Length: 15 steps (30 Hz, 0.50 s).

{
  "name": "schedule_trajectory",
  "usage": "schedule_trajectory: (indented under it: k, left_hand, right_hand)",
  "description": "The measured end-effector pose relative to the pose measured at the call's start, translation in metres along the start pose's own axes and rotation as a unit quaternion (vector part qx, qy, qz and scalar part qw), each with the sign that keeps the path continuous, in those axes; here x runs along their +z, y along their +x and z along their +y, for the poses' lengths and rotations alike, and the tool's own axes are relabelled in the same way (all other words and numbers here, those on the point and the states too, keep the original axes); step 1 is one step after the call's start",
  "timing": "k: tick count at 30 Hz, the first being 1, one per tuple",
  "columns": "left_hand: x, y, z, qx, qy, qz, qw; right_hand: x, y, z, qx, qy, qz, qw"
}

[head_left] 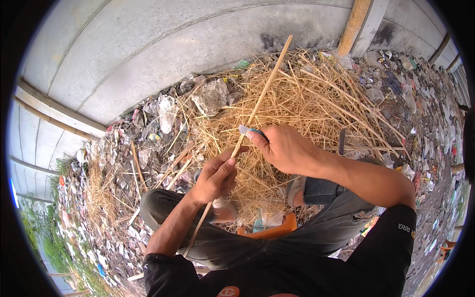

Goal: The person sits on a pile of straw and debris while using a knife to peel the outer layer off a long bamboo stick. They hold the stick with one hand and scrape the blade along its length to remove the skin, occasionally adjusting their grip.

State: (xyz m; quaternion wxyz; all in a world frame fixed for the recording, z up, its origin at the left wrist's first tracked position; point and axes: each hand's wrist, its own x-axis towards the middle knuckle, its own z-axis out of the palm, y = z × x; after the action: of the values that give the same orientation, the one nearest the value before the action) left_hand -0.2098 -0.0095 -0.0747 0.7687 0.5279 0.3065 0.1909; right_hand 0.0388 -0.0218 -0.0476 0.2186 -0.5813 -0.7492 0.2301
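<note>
A long, pale bamboo stick point(269, 79) slants from beside my left thigh up toward the wall. My left hand point(215, 177) is closed round its lower middle, thumb lying along it. My right hand point(287, 148) grips a knife with a blue and black handle point(261, 134). Its short blade point(244, 129) meets the stick a little above my left hand. Under both hands spreads a heap of straw-coloured shavings point(297, 99). Most of the knife handle is hidden in my right fist.
A grey concrete wall point(173, 54) with a wooden post point(354, 27) stands ahead. Loose thin sticks point(341, 94) lie on the heap's right, near a dark flat blade-like piece point(341, 142). Between my legs is an orange plastic seat point(269, 230). A pale rock point(210, 96) and plastic litter surround the heap.
</note>
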Motion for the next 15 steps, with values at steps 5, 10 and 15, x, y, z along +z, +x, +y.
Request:
schedule_trajectory:
  k: [5, 10, 15]
  left_hand:
    - [-0.004, -0.008, 0.002, 0.009, -0.008, 0.001, 1.0]
    - [-0.007, -0.013, 0.001, 0.006, -0.024, 0.0, 1.0]
    - [-0.007, -0.011, 0.003, -0.004, -0.039, -0.013, 0.999]
  right_hand:
    - [-0.013, 0.015, -0.002, 0.048, 0.064, 0.0, 0.997]
    - [0.004, 0.008, -0.013, -0.008, 0.083, -0.019, 0.996]
    - [0.007, 0.003, -0.02, 0.05, 0.153, -0.045, 0.986]
